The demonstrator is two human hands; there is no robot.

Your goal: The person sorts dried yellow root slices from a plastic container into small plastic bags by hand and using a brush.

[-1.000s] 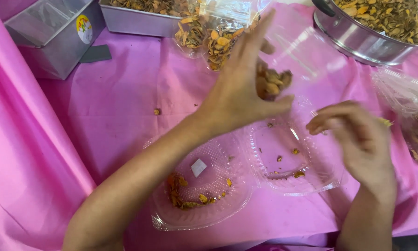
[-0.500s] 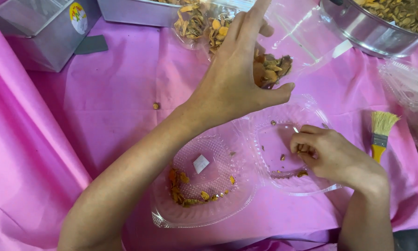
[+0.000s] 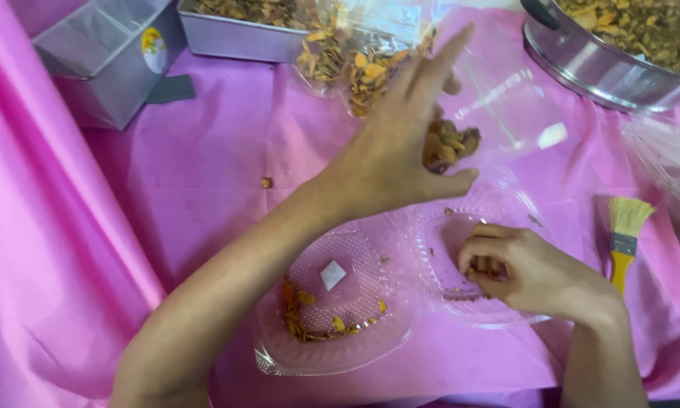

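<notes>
My left hand (image 3: 396, 143) is raised above the table and grips a clear plastic bag (image 3: 506, 106) with a clump of dried orange-brown slices (image 3: 449, 143) in its bottom. Below it an open clear clamshell box (image 3: 340, 355) lies flat: its left half holds a small white packet (image 3: 332, 274) and some orange slices (image 3: 298, 313), its right half (image 3: 430, 249) only a few crumbs. My right hand (image 3: 510, 264) rests inside the right half, fingers curled over small dried pieces.
A yellow-handled brush (image 3: 623, 230) lies right of the box. At the back stand a metal pot of dried slices (image 3: 612, 72), a metal tray (image 3: 241, 34), filled clear bags (image 3: 347, 60) and a metal box (image 3: 102, 68). A stray piece (image 3: 266, 182) lies on the pink cloth (image 3: 204, 151). More bags (image 3: 672, 166) at right.
My right hand let go of the brush, dropped into the right half of the box and closed over crumbs. My left hand keeps the bag up, shifting slightly.
</notes>
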